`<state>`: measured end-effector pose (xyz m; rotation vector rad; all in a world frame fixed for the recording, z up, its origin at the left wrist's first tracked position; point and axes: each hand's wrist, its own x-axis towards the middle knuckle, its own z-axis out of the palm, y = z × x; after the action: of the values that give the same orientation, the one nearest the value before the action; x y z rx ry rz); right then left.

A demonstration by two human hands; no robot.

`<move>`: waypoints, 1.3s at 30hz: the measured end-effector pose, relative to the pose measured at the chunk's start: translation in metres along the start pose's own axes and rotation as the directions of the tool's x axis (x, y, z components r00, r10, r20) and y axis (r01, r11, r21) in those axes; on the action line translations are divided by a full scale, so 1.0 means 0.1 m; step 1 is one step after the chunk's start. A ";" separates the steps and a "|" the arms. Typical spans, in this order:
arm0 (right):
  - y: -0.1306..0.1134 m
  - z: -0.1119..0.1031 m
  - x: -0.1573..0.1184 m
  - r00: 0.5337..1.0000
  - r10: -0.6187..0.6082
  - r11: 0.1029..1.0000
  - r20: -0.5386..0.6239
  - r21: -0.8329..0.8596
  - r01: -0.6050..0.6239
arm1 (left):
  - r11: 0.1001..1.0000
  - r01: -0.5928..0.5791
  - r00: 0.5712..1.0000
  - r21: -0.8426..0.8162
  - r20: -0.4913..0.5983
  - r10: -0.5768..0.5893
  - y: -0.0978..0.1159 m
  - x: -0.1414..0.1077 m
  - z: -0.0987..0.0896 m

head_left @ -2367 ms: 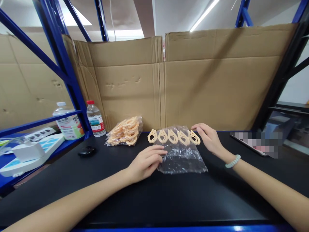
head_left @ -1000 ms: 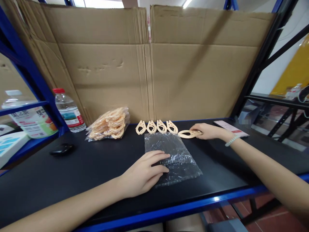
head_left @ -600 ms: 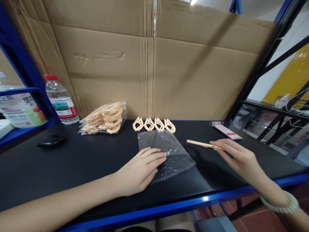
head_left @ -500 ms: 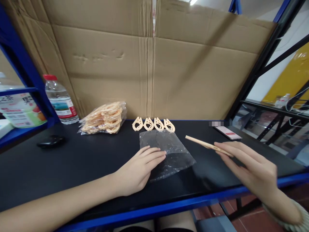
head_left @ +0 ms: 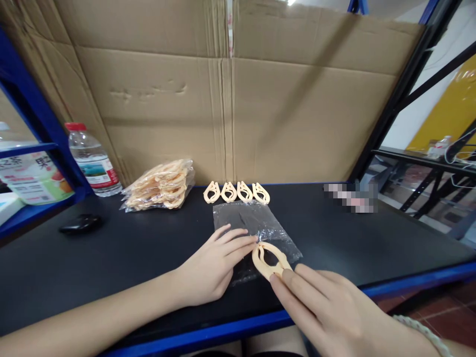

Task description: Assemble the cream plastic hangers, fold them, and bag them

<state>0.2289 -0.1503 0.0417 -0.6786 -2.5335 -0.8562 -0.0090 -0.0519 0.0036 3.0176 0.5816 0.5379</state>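
My left hand [head_left: 211,263] reaches over a clear plastic bag [head_left: 243,215] lying on the black table. Its fingertips hold the bag near its middle; the thumb is hidden beneath. Between the fingertips of my right hand [head_left: 327,307] is a beige folding hanger [head_left: 260,267], folded into an oval loop. The hanger's rounded end points left and meets the bag beside my left fingertips. Whether that end is inside the bag I cannot tell. Behind the bag, several matching folded hangers [head_left: 228,192] stand in a row.
A filled clear bag of hangers [head_left: 159,186] lies at the back left. Beside it stands a red-capped water bottle [head_left: 94,163]. A black mouse-like object [head_left: 81,224] rests on the left. Cardboard [head_left: 297,109] walls off the back; a blurred-out item [head_left: 351,197] lies back right.
My right hand has carried the hanger left and toward me, from the right side to the bag, turning its flat face into view. My left hand stays nearly in place.
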 end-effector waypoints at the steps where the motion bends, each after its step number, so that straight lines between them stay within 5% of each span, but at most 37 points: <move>1: 0.00 0.04 -0.01 1.000 0.003 1.000 0.020 -0.014 -0.003 | 1.000 -0.006 1.000 -0.008 0.001 0.006 0.00 0.00 0.00; 7: -0.04 0.27 0.06 0.985 0.093 0.988 0.148 -0.137 -0.073 | 1.000 0.013 1.000 -0.018 0.022 -0.012 0.00 0.03 0.00; 19: 0.06 0.60 0.21 0.951 0.295 0.929 0.096 -0.262 -0.262 | 0.999 -0.018 0.999 -0.050 0.025 0.019 0.01 0.04 -0.03; 27: 0.14 0.84 0.27 0.948 0.297 0.923 0.112 -0.287 -0.255 | 0.998 -0.031 0.999 -0.061 0.007 0.032 0.00 0.05 -0.03; 31: 0.16 0.77 0.27 0.950 0.289 0.927 0.115 -0.280 -0.248 | 0.999 -0.016 0.999 -0.046 0.043 0.018 0.02 0.06 -0.06; 36: 0.67 0.44 0.37 0.955 0.272 0.962 0.117 -0.002 -0.274 | 0.997 0.010 1.000 -0.073 0.024 -0.008 0.06 0.08 -0.11; 39: 1.28 0.59 0.47 0.938 0.314 0.949 0.146 -0.011 -0.316 | 0.997 0.007 1.000 -0.076 0.029 -0.005 0.05 0.08 -0.10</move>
<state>0.2500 -0.0084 0.0798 -1.1440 -2.4551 -0.6986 -0.0037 -0.0543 0.0163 2.9462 0.5557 0.5026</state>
